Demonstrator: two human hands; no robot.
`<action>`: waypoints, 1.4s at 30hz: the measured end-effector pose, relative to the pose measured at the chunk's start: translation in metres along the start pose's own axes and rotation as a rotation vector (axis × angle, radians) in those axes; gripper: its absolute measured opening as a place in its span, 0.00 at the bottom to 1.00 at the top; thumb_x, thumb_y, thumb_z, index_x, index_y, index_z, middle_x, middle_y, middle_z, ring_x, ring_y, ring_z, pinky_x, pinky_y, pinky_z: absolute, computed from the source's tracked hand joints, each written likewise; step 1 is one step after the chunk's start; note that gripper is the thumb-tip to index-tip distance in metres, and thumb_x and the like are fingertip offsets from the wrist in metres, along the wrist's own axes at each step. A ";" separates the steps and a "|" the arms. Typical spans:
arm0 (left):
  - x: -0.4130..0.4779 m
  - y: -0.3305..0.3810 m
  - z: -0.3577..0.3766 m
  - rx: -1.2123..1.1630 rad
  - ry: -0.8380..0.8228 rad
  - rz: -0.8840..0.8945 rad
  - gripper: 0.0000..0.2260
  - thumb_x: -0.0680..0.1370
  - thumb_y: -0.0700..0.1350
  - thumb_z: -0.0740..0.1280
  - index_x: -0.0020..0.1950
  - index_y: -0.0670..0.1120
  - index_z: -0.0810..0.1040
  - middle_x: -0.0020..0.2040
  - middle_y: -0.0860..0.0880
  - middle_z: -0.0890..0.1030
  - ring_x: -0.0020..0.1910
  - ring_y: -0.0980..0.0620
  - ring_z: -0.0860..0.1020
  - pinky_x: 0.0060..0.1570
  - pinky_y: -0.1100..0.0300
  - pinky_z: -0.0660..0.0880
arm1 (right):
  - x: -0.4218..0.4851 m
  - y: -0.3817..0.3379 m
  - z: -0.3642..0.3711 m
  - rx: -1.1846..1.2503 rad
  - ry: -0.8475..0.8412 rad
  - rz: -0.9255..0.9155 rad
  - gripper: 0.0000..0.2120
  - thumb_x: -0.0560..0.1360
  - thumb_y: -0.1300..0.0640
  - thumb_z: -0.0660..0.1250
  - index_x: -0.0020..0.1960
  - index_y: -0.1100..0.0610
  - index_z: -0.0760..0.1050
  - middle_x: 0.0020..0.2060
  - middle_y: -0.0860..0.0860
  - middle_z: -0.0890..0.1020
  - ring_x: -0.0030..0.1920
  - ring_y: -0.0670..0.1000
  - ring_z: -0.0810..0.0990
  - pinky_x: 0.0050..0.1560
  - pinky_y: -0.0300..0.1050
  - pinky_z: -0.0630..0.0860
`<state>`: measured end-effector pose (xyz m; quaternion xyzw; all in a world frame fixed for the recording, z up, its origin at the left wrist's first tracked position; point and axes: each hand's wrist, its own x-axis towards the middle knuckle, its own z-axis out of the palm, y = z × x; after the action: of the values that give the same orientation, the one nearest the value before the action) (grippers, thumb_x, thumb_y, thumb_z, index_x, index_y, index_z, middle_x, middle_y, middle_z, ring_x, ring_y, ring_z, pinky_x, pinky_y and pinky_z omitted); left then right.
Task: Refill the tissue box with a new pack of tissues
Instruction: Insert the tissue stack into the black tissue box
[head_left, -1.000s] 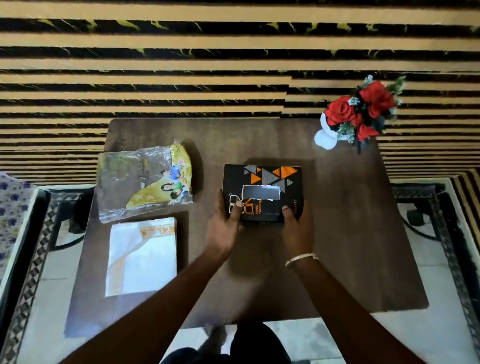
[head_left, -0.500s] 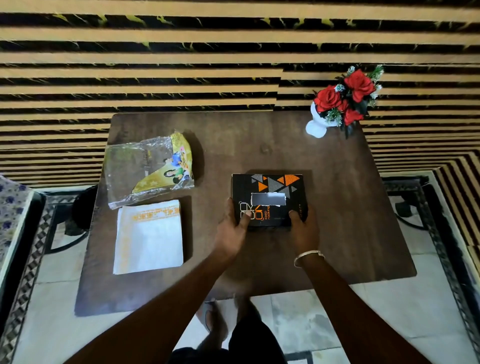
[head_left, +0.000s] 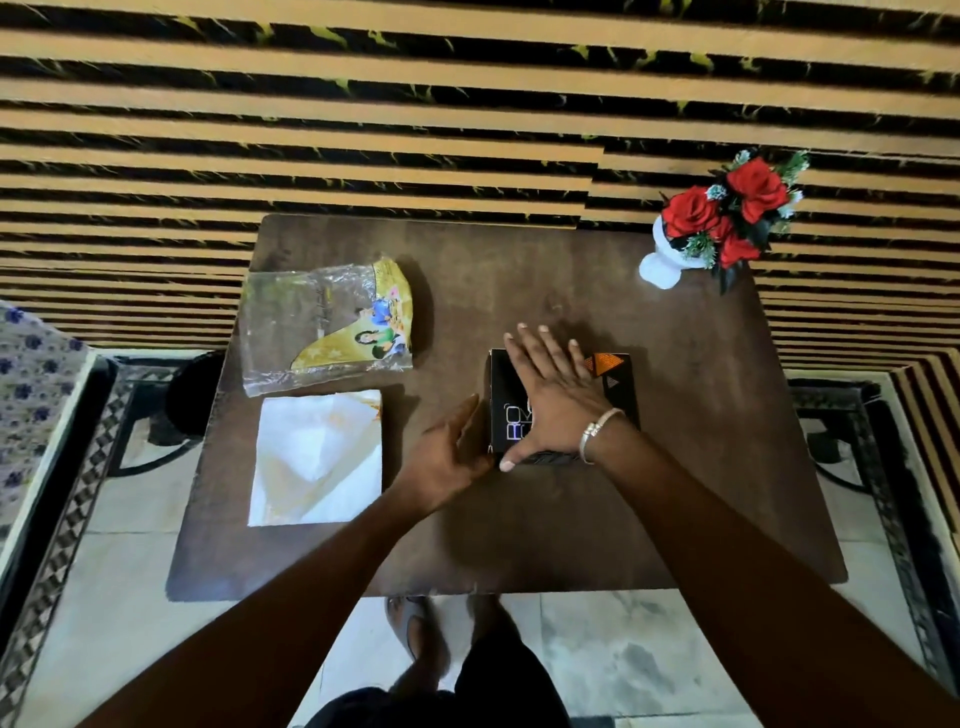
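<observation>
A black tissue box (head_left: 621, 395) with orange triangles lies flat on the brown table (head_left: 519, 530), right of centre. My right hand (head_left: 553, 397) rests flat on its top, fingers spread, hiding the opening. My left hand (head_left: 449, 457) is open against the box's near-left corner, touching its left side. A stack of white tissues (head_left: 319, 457) lies on the table to the left. Behind the stack sits a clear, yellow-printed plastic wrapper (head_left: 327, 322), crumpled and apparently empty.
A white vase of red roses (head_left: 727, 223) stands at the table's far right corner. A striped black and tan sofa (head_left: 415, 130) runs behind the table. Tiled floor and my feet (head_left: 415, 634) show below the near edge.
My right hand moved from the box's near edge onto its top, palm flat. My left hand let go of the near edge and shifted to the left side.
</observation>
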<state>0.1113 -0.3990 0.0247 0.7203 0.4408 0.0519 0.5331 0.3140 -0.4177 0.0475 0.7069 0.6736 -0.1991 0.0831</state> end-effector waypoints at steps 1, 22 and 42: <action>0.000 0.001 -0.001 0.039 -0.011 0.021 0.37 0.73 0.41 0.73 0.79 0.44 0.61 0.75 0.45 0.69 0.72 0.50 0.69 0.66 0.63 0.65 | 0.006 -0.001 0.000 -0.040 -0.037 -0.017 0.76 0.49 0.24 0.74 0.79 0.52 0.30 0.79 0.51 0.33 0.79 0.56 0.32 0.79 0.61 0.36; 0.008 -0.022 0.034 -0.227 0.122 -0.141 0.20 0.79 0.38 0.66 0.71 0.48 0.73 0.62 0.56 0.77 0.61 0.57 0.75 0.65 0.60 0.71 | 0.017 0.005 0.004 -0.122 -0.097 -0.049 0.72 0.52 0.30 0.76 0.80 0.53 0.36 0.81 0.54 0.47 0.81 0.58 0.47 0.80 0.61 0.47; 0.014 -0.032 0.027 -0.787 0.436 -0.392 0.14 0.81 0.39 0.64 0.66 0.46 0.79 0.58 0.46 0.83 0.53 0.50 0.82 0.55 0.55 0.80 | 0.024 -0.021 0.012 -0.054 -0.003 -0.033 0.32 0.75 0.42 0.63 0.76 0.50 0.61 0.80 0.51 0.50 0.80 0.59 0.47 0.75 0.70 0.45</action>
<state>0.1157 -0.4076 -0.0183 0.3401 0.6164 0.2627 0.6599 0.2912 -0.3985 0.0308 0.6927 0.6904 -0.1830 0.0998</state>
